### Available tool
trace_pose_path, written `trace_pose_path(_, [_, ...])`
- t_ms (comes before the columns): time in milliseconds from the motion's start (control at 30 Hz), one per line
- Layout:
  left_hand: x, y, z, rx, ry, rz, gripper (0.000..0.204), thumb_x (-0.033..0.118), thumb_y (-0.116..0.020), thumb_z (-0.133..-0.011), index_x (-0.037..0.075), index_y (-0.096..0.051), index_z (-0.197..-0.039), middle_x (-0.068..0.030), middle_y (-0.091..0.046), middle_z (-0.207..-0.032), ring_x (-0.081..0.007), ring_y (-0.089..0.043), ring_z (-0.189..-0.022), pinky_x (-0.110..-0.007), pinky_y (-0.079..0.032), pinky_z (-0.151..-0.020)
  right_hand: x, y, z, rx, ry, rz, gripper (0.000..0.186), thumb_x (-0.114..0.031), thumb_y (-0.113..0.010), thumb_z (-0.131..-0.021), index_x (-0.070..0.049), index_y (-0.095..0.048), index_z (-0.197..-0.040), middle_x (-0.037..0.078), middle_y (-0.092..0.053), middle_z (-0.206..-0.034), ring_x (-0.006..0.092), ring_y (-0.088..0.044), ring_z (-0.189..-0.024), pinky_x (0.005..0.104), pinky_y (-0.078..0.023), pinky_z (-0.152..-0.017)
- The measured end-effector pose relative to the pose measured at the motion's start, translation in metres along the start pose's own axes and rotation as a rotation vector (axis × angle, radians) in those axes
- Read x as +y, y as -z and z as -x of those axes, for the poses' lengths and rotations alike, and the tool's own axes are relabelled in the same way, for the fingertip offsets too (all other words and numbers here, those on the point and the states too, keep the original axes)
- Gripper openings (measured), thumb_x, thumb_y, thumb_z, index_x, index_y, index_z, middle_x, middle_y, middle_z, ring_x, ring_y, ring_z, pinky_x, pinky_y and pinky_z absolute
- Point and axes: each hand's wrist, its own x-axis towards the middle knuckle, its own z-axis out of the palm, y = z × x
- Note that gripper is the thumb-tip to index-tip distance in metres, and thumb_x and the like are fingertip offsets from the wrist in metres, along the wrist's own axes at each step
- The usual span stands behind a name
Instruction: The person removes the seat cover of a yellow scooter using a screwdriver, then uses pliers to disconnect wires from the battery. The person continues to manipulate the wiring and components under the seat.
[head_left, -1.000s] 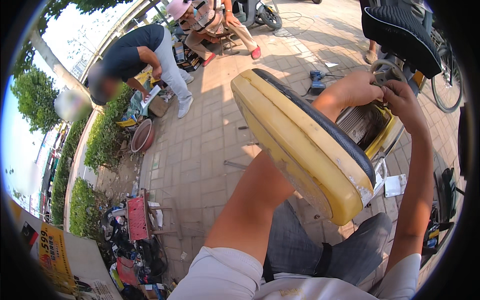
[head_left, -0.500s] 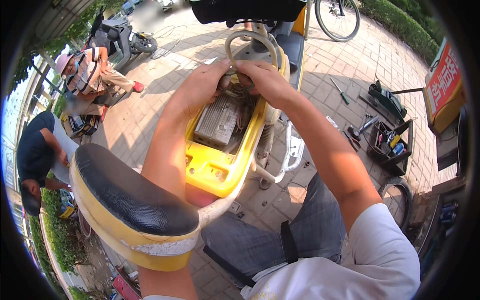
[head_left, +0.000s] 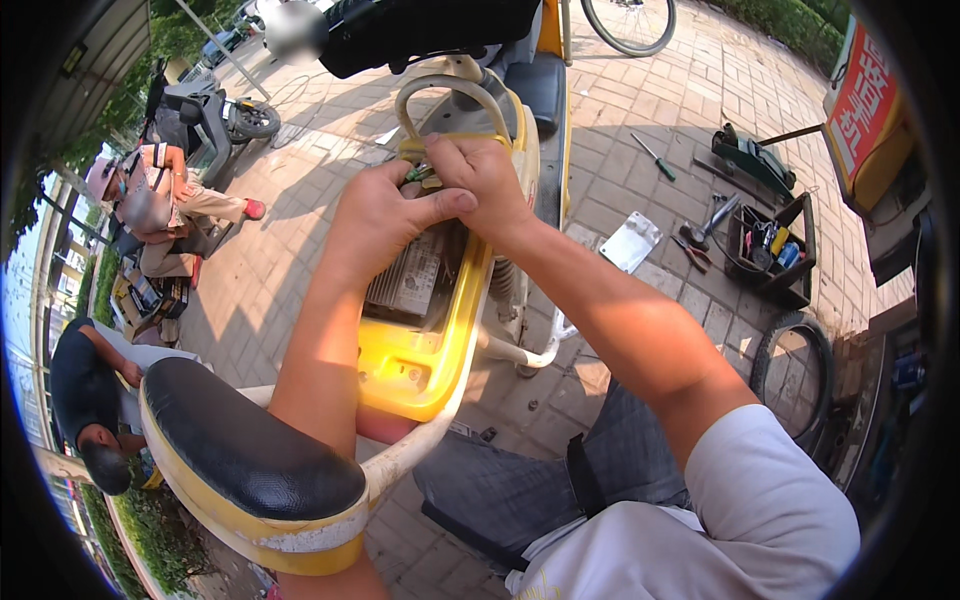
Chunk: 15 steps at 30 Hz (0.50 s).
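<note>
Over the open yellow scooter compartment (head_left: pixel 420 370), left hand (head_left: pixel 385 220) and right hand (head_left: pixel 485 180) pinch small green-tipped wire connectors (head_left: pixel 420 176); likely risk: tugging loosens a wire.

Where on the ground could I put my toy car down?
Bare paving lies between the yellow scooter and the screwdriver. Another patch lies left of the scooter. It is crowded by the toolbox and tyre.
</note>
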Motion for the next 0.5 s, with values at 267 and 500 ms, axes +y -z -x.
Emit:
trace_pose_path(267, [0.003,-0.006,-0.001,0.06,-0.034,-0.043,0.05,0.045,-0.085,-0.064,0.002,-0.06,-0.071,0.0045,-0.051,-0.062,-0.0056,-0.044,-0.059,-0.024,-0.039,-0.053,0.011,0.004,0.002,0.02,0.159,0.068,0.015,-0.016,-0.052,-0.08,-0.004,-0.048,-0.072,0.013,-0.053,-0.064,0.0305,-0.053,-0.056,0.0347,-0.042,-0.053])
trace_pose_path(500, [0.004,-0.008,0.001,0.133,-0.053,-0.046,0.051,0.045,-0.085,-0.065,0.003,-0.056,-0.066,0.0051,-0.048,-0.06,-0.0051,-0.04,-0.058,-0.024,-0.036,-0.051,0.01,0.0,-0.001,0.09,0.119,0.029,0.019,-0.017,-0.052,-0.082,-0.001,-0.049,-0.072,0.015,-0.054,-0.063,0.0307,-0.053,-0.056,0.0356,-0.042,-0.053])
